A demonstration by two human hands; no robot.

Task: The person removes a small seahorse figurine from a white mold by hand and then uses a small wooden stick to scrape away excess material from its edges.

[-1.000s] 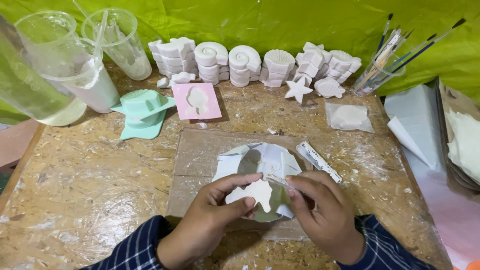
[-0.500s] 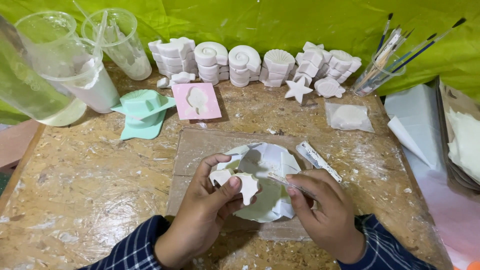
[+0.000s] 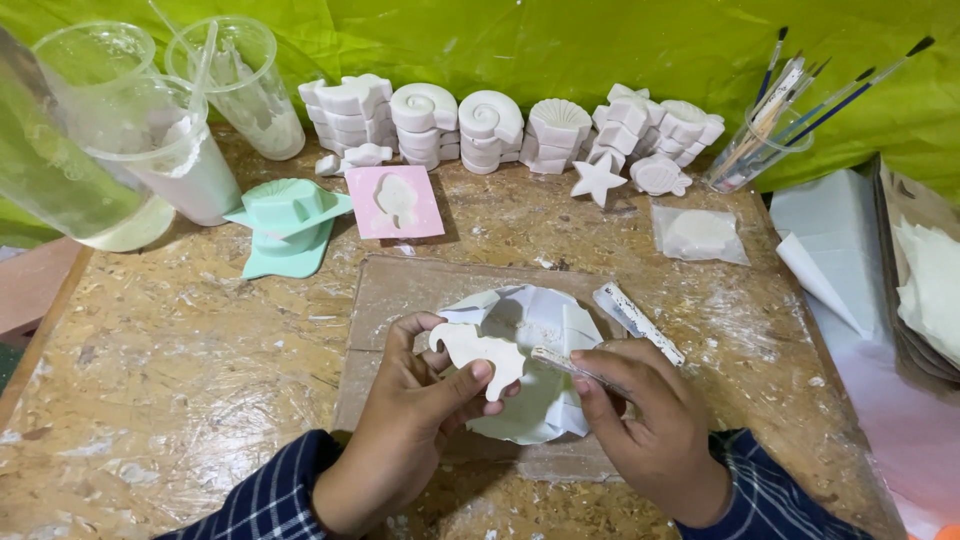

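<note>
Since the earlier frame, the white plaster cast (image 3: 478,352) has been lifted and turned; it now sits higher, over the white paper dish (image 3: 540,330) on the worktop (image 3: 180,370). The left hand (image 3: 420,405) is closed around the cast, thumb across its lower edge. The right hand (image 3: 645,415) pinches a thin stick tool (image 3: 560,362), tip just beside the cast. The cast's exact shape is hard to make out. Both forearms are cut off at the frame's bottom edge.
</note>
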